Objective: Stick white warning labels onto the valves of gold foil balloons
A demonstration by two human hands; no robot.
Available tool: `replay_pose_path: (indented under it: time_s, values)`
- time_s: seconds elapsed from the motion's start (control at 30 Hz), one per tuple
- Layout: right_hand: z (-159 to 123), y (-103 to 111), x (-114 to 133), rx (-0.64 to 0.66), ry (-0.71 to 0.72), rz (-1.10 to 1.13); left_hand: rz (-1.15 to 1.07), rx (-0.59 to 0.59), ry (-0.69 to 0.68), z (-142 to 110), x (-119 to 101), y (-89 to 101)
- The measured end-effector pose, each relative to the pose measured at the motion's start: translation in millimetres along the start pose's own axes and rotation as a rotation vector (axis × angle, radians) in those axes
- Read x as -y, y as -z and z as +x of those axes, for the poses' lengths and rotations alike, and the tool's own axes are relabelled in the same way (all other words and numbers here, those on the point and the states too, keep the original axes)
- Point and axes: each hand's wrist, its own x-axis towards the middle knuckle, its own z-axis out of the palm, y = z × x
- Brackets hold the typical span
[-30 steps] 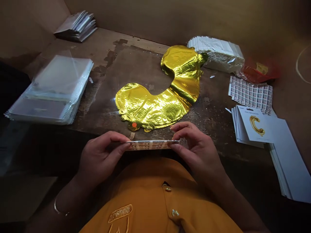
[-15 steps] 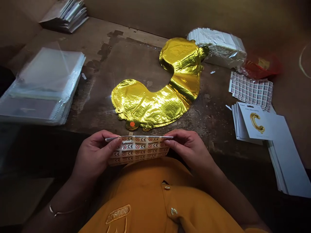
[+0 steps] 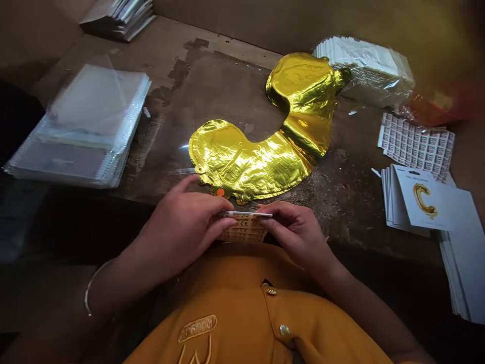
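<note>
one orange shirt (image 3: 235,303) fills the near edge, with stitching at the chest and two shiny snaps beside its opening. a thin bracelet (image 3: 88,293) circles the left wrist. just beyond the shirt, the left hand (image 3: 185,227) is mostly closed, thumb and a finger pinching the left end of a label sheet (image 3: 248,232); another finger sticks out toward the balloon, and whether it touches i cannot tell. the right hand (image 3: 297,235) is curled, its thumb and forefinger nipping the sheet's other end. between them the sheet hangs with its top edge toward the table (image 3: 341,187), its face printed with rows of small ce marks.

past the hands, at the table's near edge, a gold balloon (image 3: 257,162) lies flat in a curve, an orange dot (image 3: 220,192) by its near tabs. to the right, a white card (image 3: 428,202) with a gold c on it leans on others, overlapping a pile of long white sheets (image 3: 468,263). to the left sits a stack of clear bags (image 3: 98,106).

farther off on the right, more labels (image 3: 417,146) lie behind the card, with a blurred red bag (image 3: 432,108) behind those. a wrapped white pack (image 3: 367,65) stands just beside the balloon's far end. in the far left corner is a silvery stack (image 3: 117,17), cut by the top of the view.
</note>
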Motion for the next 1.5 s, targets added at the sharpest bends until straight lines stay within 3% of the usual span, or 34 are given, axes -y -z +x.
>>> replay_pose_path:
  time_s: [0.13, 0.23, 0.4, 0.53, 0.73, 1.0, 1.2, 1.5]
  values:
    - [1.3, -2.8, -0.6, 0.038, -0.037, -0.041, -0.263, 0.372, 0.145, 20.9, 15.4, 10.9]
    - [1.6, -5.5, -2.3, 0.038, -0.059, -0.047, -0.428, 0.482, 0.161, 29.8, 20.9, 13.0]
    - [6.3, -1.8, -0.1, 0.082, -0.05, -0.137, -0.545, 0.436, 0.275, 26.9, 20.2, 5.2]
    - [16.8, 10.3, 9.4, -0.012, 0.215, -0.403, -0.751, 0.431, 0.402, 21.4, 21.5, -0.6]
    - [26.5, 12.2, 16.9, 0.065, 0.322, -0.6, -0.868, 0.419, 0.433, 18.2, 27.6, -6.1]
    - [25.1, 2.8, 6.4, -0.043, 0.564, -0.713, -0.981, 0.442, 0.46, 19.9, 32.3, -9.1]
    - [28.3, 10.0, -7.7, 0.021, 0.763, -0.798, -1.11, 0.461, 0.551, 18.2, 33.0, -10.6]
    - [38.3, 17.8, -2.5, 0.125, 1.048, -0.962, -1.22, 0.514, 0.65, 17.9, 37.6, -15.9]
